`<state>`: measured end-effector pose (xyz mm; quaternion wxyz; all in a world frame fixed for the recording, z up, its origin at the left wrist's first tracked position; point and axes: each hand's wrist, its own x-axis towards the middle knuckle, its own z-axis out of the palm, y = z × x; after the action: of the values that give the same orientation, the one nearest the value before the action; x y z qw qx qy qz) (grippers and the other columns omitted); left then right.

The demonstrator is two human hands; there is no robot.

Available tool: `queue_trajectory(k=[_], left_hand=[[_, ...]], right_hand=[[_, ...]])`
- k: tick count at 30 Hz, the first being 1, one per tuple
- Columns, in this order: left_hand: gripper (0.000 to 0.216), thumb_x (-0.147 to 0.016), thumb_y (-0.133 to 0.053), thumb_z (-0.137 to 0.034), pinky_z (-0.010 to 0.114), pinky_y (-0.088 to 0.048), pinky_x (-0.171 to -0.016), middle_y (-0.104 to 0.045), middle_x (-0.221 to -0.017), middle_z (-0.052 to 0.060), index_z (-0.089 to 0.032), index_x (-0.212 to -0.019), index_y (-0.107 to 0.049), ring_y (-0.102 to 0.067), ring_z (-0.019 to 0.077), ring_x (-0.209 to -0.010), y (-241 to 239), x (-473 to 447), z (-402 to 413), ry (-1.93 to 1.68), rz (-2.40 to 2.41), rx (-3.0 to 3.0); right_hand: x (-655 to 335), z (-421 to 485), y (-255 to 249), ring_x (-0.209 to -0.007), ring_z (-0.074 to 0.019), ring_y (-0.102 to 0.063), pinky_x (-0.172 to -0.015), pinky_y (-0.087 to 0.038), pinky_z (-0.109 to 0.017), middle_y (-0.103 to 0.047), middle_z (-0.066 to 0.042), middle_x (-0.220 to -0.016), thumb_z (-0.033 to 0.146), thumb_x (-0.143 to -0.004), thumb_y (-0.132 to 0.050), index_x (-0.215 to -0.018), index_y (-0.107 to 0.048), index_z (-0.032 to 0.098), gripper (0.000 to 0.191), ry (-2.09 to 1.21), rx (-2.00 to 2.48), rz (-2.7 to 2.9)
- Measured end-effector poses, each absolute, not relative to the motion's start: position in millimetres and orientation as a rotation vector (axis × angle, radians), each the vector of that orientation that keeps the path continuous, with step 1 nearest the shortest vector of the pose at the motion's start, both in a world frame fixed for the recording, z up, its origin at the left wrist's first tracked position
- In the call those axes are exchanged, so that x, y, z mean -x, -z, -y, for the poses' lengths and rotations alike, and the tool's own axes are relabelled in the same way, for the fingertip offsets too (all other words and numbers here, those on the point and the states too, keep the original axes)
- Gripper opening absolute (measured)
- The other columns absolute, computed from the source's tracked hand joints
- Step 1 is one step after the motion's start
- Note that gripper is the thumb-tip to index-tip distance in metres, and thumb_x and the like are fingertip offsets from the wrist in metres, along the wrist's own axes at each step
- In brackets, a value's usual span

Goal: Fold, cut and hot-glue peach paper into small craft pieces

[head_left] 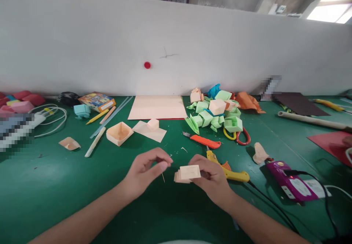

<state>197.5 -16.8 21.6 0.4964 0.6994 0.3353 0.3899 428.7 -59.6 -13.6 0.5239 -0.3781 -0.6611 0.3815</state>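
Note:
My right hand (213, 176) grips a small folded peach paper piece (187, 173) just above the green table (68, 185). My left hand (147, 170) is beside it, thumb and fingers pinched together on a thin strand (163, 178) that hangs from the fingertips. The two hands are a few centimetres apart. Beyond them lie an open peach paper box (119, 133), a small peach cube (153, 124) on a paper sheet, and a large peach sheet (157, 107).
A heap of folded green, peach and blue paper shapes (217, 113) lies at the back right with scissors (239, 137), an orange knife (205, 141), a yellow glue gun (228, 170) and a purple glue gun (288, 181) with its cable. Sticks, a small book (96, 101) and white cords lie on the left. A white wall closes the back.

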Motion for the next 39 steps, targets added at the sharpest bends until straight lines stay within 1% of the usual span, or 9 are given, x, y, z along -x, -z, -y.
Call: queue_trajectory(k=[5, 7, 11, 15, 21, 24, 27, 32, 39], left_hand=[[0.027, -0.093, -0.063, -0.045, 0.029, -0.053, -0.071, -0.070, -0.085, 0.004, -0.021, -0.090, -0.074, -0.062, 0.0179, -0.077, -45.4, -157.1, -14.9, -1.301, -1.036, -1.784], [0.030, -0.098, -0.056, -0.042, 0.027, -0.053, -0.076, -0.072, -0.087, 0.002, -0.019, -0.089, -0.073, -0.064, 0.0169, -0.084, -49.2, -140.2, -26.0, -1.420, -1.274, -1.886], [0.024, -0.098, -0.055, -0.032, 0.024, -0.052, -0.079, -0.071, -0.084, -0.003, -0.016, -0.095, -0.072, -0.066, 0.0136, -0.082, -46.6, -109.5, -43.3, -1.476, -1.535, -1.990], [0.017, -0.096, -0.057, -0.026, 0.023, -0.046, -0.088, -0.071, -0.090, -0.005, -0.020, -0.094, -0.073, -0.063, 0.0129, -0.091, -43.1, -82.5, -55.1, -1.517, -1.679, -2.125], [0.009, -0.091, -0.066, -0.027, 0.028, -0.041, -0.102, -0.072, -0.094, -0.004, -0.023, -0.093, -0.074, -0.061, 0.0151, -0.097, -34.3, -53.6, -65.1, -1.325, -1.717, -2.412], [0.016, -0.093, -0.064, -0.033, 0.031, -0.040, -0.106, -0.073, -0.102, -0.003, -0.023, -0.099, -0.073, -0.062, 0.0164, -0.103, -24.2, -48.4, -70.6, -1.153, -1.677, -2.524], [0.025, -0.093, -0.060, -0.040, 0.039, -0.039, -0.110, -0.072, -0.112, 0.002, -0.023, -0.108, -0.071, -0.062, 0.0229, -0.112, -14.6, -48.6, -76.3, -0.975, -1.628, -2.627], [0.043, -0.094, -0.054, -0.041, 0.048, -0.034, -0.116, -0.060, -0.134, 0.013, -0.019, -0.130, -0.060, -0.051, 0.0320, -0.132, -7.3, -55.7, -78.2, -0.744, -1.583, -2.747], [0.043, -0.098, -0.053, -0.036, 0.054, -0.033, -0.119, -0.045, -0.144, 0.013, -0.022, -0.138, -0.048, -0.040, 0.0330, -0.142, -9.7, -65.5, -71.0, -0.643, -1.624, -2.757]], right_hand=[[-437.3, 57.6, 9.8, -0.060, -0.0152, -0.050, -0.052, -0.042, -0.028, -0.058, -0.002, -0.071, 0.044, -0.089, -0.068, -0.070, -0.066, 0.021, 0.030, -0.923, 0.935, 1.525], [-438.5, 58.1, 8.3, -0.058, -0.0148, -0.048, -0.051, -0.041, -0.028, -0.054, -0.001, -0.068, 0.045, -0.090, -0.067, -0.069, -0.065, 0.021, 0.032, -0.908, 0.985, 1.499], [-439.8, 59.4, 8.8, -0.061, -0.0158, -0.050, -0.054, -0.043, -0.028, -0.054, -0.001, -0.068, 0.048, -0.091, -0.064, -0.072, -0.068, 0.021, 0.033, -0.889, 1.073, 1.472], [-442.1, 59.4, 12.7, -0.062, -0.0167, -0.052, -0.055, -0.044, -0.028, -0.058, -0.002, -0.069, 0.047, -0.092, -0.064, -0.076, -0.072, 0.021, 0.031, -0.910, 1.105, 1.435], [-443.7, 58.3, 13.0, -0.065, -0.0179, -0.053, -0.057, -0.045, -0.028, -0.062, -0.002, -0.071, 0.044, -0.094, -0.060, -0.087, -0.077, 0.022, 0.028, -0.870, 1.266, 1.380], [-443.5, 57.7, 11.0, -0.062, -0.0166, -0.052, -0.055, -0.044, -0.026, -0.061, -0.001, -0.069, 0.041, -0.093, -0.062, -0.094, -0.078, 0.022, 0.026, -0.884, 1.279, 1.374], [-443.0, 57.0, 9.3, -0.063, -0.0164, -0.053, -0.055, -0.045, -0.026, -0.063, -0.001, -0.071, 0.038, -0.091, -0.064, -0.093, -0.079, 0.022, 0.022, -0.890, 1.255, 1.374], [-442.4, 57.0, 8.3, -0.063, -0.0157, -0.054, -0.055, -0.044, -0.024, -0.064, 0.000, -0.070, 0.035, -0.090, -0.065, -0.090, -0.079, 0.022, 0.019, -0.901, 1.230, 1.382], [-442.2, 57.4, 9.3, -0.063, -0.0148, -0.052, -0.056, -0.042, -0.024, -0.062, 0.000, -0.071, 0.035, -0.091, -0.063, -0.087, -0.077, 0.021, 0.020, -0.965, 1.189, 1.397]])
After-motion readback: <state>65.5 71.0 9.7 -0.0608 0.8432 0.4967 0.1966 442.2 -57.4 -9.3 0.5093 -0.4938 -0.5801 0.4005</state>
